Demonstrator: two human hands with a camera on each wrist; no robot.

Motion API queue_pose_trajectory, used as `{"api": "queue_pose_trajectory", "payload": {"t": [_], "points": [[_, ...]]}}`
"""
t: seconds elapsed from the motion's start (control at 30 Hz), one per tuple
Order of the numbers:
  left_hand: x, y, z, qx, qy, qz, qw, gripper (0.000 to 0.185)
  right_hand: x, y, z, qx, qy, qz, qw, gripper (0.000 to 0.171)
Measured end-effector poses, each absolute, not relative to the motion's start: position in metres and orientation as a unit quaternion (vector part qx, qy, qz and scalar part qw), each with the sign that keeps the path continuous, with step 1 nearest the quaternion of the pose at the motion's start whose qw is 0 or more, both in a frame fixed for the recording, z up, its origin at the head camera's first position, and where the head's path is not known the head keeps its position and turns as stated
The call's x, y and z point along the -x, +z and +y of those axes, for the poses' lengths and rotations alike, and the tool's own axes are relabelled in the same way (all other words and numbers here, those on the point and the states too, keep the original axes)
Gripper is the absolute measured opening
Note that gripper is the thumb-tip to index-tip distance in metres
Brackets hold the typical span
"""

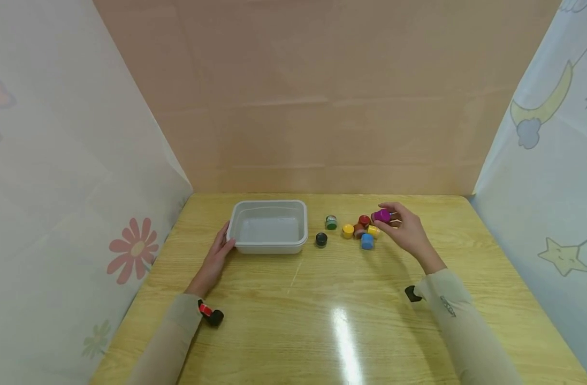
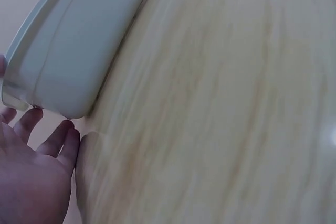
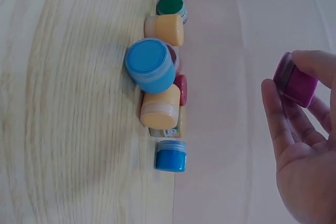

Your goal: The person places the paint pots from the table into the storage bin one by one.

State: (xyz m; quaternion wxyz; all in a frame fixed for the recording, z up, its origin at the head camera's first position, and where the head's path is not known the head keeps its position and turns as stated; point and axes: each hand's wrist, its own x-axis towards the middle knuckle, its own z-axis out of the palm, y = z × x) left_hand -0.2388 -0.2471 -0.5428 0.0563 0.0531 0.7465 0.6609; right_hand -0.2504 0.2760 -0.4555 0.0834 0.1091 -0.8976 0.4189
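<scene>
In the head view my left hand touches the left end of a white plastic tub, thumb by its near corner. In the left wrist view, the extended fingers lie against the tub's outer wall. My right hand pinches a small purple paint jar between thumb and fingertips, raised above the table in the right wrist view. Below it cluster a blue jar, two yellow jars, a red jar and a brown-red jar.
Between the tub and the cluster stand a green jar and a black jar. Another blue jar shows in the right wrist view. The wooden table meets a brown back panel, with patterned sheets at both sides.
</scene>
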Motion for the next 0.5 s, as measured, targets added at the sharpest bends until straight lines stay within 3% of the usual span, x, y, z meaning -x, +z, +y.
{"api": "queue_pose_trajectory", "payload": {"t": [0.23, 0.5], "points": [[0.238, -0.541, -0.24, -0.026, 0.67, 0.739, 0.068, 0.065, 0.252, -0.448, 0.271, -0.105, 0.488, -0.864, 0.069, 0.049], [0.238, -0.543, -0.232, -0.034, 0.683, 0.727, 0.067, 0.063, 0.253, -0.442, 0.263, -0.113, 0.529, -0.836, 0.092, 0.041]]}}
